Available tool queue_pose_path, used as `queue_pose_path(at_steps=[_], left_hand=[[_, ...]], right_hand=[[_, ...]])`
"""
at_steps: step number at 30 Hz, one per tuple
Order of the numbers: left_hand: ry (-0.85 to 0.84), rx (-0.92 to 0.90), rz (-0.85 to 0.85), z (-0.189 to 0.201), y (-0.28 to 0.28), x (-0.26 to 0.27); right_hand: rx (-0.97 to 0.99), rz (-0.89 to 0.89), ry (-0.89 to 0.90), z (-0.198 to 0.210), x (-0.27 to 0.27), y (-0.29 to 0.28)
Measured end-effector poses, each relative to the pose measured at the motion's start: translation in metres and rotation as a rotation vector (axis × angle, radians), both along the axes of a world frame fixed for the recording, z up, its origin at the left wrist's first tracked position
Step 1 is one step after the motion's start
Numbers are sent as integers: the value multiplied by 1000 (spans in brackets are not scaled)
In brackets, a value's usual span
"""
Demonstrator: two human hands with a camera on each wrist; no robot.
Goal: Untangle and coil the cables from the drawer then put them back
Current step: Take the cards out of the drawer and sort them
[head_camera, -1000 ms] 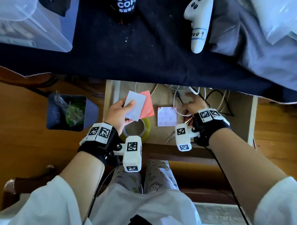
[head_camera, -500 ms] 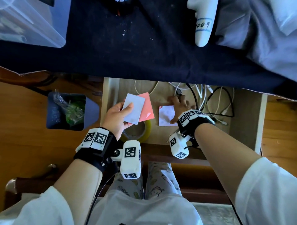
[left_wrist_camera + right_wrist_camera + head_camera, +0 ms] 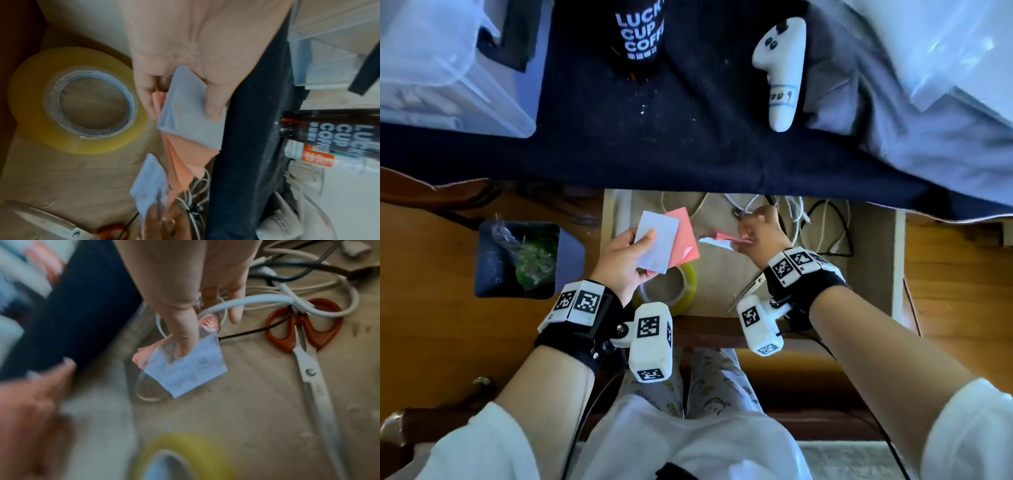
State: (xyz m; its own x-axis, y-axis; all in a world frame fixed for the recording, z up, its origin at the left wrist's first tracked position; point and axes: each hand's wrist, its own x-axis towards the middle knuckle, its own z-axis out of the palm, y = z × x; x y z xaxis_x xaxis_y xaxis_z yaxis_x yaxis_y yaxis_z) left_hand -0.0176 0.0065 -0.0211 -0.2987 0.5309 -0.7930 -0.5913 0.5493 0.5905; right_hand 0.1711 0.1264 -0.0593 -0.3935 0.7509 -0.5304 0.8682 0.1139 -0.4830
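Wooden drawer [image 3: 873, 260] holds tangled cables [image 3: 808, 219], tape roll [image 3: 681, 287], scissors [image 3: 308, 353].

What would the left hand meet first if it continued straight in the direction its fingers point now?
Probably nothing solid at first. The left hand, holding white and pink paper pads, points toward the drawer's back, under the dark tablecloth's edge. Beyond that the drawer is hidden, and depth is unclear.

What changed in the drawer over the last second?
The right hand left the cables, moved left to the paper slip lying on the drawer floor, and has pinched and lifted it. The left hand kept gripping its white and pink papers; tape roll, scissors and cables stayed put.
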Motion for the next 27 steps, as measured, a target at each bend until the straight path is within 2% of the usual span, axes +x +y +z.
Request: queue_pose_path(at_steps=[4, 6, 10, 13, 16, 23, 25, 27], left_hand=[[-18, 50, 25, 18, 5, -1], [-65, 61, 60, 26, 9, 0], [-250, 64, 29, 39, 13, 1], [-365, 41, 13, 46, 16, 4], [-434, 72, -21, 54, 19, 11], [-421, 155, -38, 60, 20, 23], [-364, 181, -6, 60, 19, 24], [-286, 179, -2, 59, 18, 21]], right_hand=[[-68, -245, 305, 30, 6, 0], [-101, -295, 409, 43, 7, -2], [67, -264, 596, 66, 11, -9], [98, -194, 637, 81, 12, -14], [90, -135, 567, 87, 13, -15], [-24, -56, 549, 96, 9, -16], [-99, -96, 554, 99, 9, -16], [-278, -208, 628, 101, 9, -18]])
